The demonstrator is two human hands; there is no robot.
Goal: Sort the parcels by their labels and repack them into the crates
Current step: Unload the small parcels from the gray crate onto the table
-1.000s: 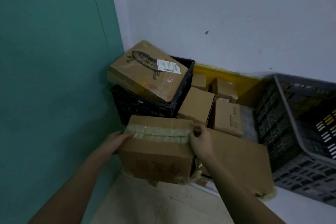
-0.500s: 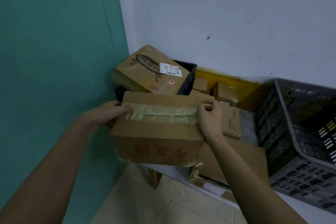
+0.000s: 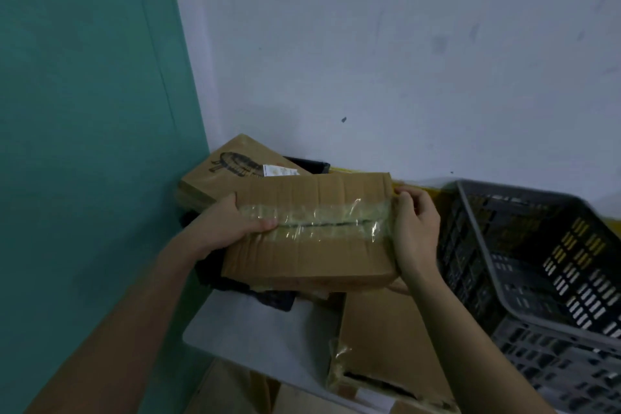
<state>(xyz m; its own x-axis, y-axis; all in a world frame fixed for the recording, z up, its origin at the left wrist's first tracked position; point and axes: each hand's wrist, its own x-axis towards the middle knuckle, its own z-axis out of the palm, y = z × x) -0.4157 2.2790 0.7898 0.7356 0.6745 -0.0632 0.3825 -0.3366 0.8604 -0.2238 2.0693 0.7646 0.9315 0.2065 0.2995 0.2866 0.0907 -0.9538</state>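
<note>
Parcel (image 3: pixel 312 228), a brown cardboard box sealed along its top seam with a wide band of clear tape (image 3: pixel 316 222), is held off the table in front of the person, its top face turned toward the camera. Left hand (image 3: pixel 228 225) clasps the box's left end, thumb lying across the tape and the other fingers hidden behind the box. Right hand (image 3: pixel 415 228) clasps the right end, palm pressed flat to the side and fingers curled over the far upper corner. Both hands are closed on the box, one at each end.

Behind the held box, a flat parcel (image 3: pixel 228 171) printed with a dark drawing and carrying a white label (image 3: pixel 279 170) lies tilted across the rim of a black crate (image 3: pixel 309 165), set in the corner where the teal wall (image 3: pixel 84 111) meets the white wall (image 3: pixel 403 44). A grey perforated crate (image 3: pixel 537 279) stands to the right, tilted, its near wall just beside the right wrist. Below the hands, another cardboard parcel (image 3: pixel 379 339) lies on the white table (image 3: pixel 255 339), partly under the right forearm, with wrinkled tape at its lower left corner. A yellow band (image 3: pixel 433 193) shows at the foot of the white wall.
</note>
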